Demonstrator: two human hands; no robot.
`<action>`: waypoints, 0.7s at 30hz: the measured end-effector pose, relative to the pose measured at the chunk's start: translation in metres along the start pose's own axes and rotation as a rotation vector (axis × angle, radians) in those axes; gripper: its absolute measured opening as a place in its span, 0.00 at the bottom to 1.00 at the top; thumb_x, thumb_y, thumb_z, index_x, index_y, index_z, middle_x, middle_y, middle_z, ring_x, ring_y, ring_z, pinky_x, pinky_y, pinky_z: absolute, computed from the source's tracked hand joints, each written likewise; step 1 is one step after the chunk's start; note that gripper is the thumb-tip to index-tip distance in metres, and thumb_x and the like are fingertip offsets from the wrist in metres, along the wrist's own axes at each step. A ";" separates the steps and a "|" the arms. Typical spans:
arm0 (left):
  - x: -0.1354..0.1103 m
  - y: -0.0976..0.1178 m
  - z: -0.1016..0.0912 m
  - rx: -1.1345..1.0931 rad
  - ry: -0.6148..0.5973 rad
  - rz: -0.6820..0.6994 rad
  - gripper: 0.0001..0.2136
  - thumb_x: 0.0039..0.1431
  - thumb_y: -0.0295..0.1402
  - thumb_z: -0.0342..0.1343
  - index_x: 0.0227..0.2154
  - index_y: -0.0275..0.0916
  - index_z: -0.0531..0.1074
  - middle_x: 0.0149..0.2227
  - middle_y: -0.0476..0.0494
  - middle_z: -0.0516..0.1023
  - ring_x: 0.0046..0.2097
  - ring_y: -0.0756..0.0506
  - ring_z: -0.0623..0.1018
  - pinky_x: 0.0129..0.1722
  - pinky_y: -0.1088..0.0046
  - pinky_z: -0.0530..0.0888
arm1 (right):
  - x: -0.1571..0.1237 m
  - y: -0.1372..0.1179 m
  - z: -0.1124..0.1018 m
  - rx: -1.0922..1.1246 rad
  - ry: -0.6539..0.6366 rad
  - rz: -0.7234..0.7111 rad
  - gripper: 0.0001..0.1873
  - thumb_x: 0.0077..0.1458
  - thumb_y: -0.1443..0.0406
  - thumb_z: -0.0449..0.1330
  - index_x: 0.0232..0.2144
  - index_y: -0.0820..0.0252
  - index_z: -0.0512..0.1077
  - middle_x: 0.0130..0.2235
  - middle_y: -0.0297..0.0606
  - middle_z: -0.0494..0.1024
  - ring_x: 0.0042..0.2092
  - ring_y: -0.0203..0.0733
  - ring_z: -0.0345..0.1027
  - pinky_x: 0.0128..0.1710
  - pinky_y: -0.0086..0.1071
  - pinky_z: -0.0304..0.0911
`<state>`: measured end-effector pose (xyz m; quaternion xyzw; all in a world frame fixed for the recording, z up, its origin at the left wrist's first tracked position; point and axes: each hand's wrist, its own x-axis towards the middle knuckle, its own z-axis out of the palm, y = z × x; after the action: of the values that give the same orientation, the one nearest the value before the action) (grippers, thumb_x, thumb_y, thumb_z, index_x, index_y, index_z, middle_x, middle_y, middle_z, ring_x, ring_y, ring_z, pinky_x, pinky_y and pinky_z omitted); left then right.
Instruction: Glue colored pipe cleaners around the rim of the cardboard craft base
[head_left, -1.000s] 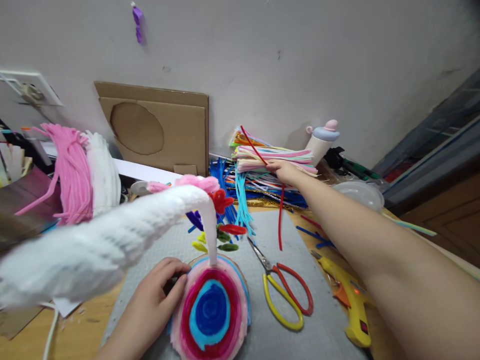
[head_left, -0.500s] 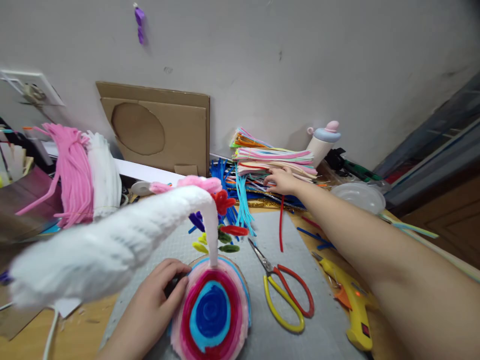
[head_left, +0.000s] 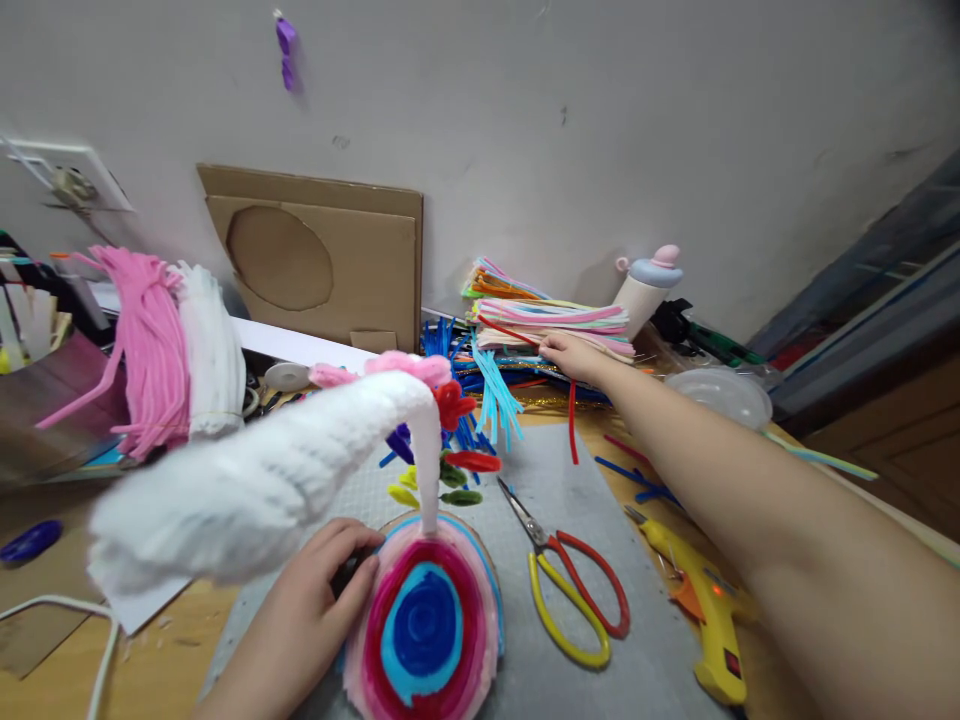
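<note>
My left hand [head_left: 330,580] grips the left rim of a round base [head_left: 480,600] covered in rings of blue, red and pink fuzzy material. From this base a thin white stem [head_left: 427,470] rises to a large white fuzzy shape [head_left: 247,480] that leans left over my hand. Pink and red flowers [head_left: 454,408] sit by the bend. At the back my right hand [head_left: 574,358] pinches a red pipe cleaner [head_left: 574,425], one end hanging down and a red length showing to the left over a pile of pastel pipe cleaners [head_left: 555,316]. My right fingertips are partly hidden.
Scissors [head_left: 559,570] lie on the grey mat [head_left: 525,680], beside a yellow glue gun [head_left: 709,610] with an orange light. Light blue pipe cleaners [head_left: 496,395] spill forward. Behind stand cardboard [head_left: 375,260] and a bottle [head_left: 645,285]. Pink bundles [head_left: 150,350] and white bundles [head_left: 214,350] stand left.
My right hand has shifted slightly right, and the red pipe cleaner's hanging end has risen. The white shape's left end has swung right, uncovering a blue oval thing. My left hand stays put.
</note>
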<state>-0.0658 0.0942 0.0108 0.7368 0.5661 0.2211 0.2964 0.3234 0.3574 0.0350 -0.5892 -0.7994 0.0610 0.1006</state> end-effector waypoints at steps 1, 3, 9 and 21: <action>0.000 0.000 0.000 0.000 -0.001 -0.006 0.11 0.64 0.42 0.47 0.38 0.45 0.72 0.41 0.46 0.75 0.44 0.44 0.75 0.45 0.68 0.72 | 0.000 0.001 0.002 0.001 -0.007 -0.001 0.14 0.63 0.60 0.57 0.48 0.62 0.70 0.48 0.41 0.74 0.45 0.43 0.71 0.45 0.42 0.69; 0.000 0.001 0.000 0.003 -0.001 -0.014 0.11 0.64 0.42 0.47 0.39 0.45 0.72 0.41 0.46 0.74 0.45 0.44 0.75 0.45 0.68 0.72 | -0.001 0.003 0.006 -0.005 -0.038 -0.007 0.15 0.63 0.60 0.57 0.47 0.63 0.70 0.47 0.40 0.74 0.45 0.43 0.71 0.44 0.42 0.70; 0.000 0.001 0.000 0.007 -0.005 -0.002 0.11 0.64 0.42 0.46 0.39 0.45 0.72 0.41 0.46 0.74 0.45 0.44 0.75 0.45 0.67 0.72 | -0.007 0.002 0.014 -0.076 -0.105 -0.038 0.15 0.62 0.60 0.58 0.48 0.61 0.70 0.50 0.42 0.73 0.48 0.44 0.70 0.47 0.45 0.68; 0.000 0.001 0.001 0.013 0.007 0.009 0.11 0.64 0.42 0.47 0.38 0.45 0.72 0.41 0.46 0.74 0.44 0.44 0.75 0.45 0.67 0.73 | -0.026 -0.032 0.035 -0.179 0.004 -0.008 0.22 0.61 0.58 0.59 0.55 0.60 0.66 0.57 0.44 0.68 0.57 0.52 0.63 0.56 0.55 0.58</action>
<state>-0.0644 0.0938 0.0105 0.7404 0.5652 0.2214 0.2885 0.2929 0.3243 0.0057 -0.5928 -0.8038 -0.0125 0.0491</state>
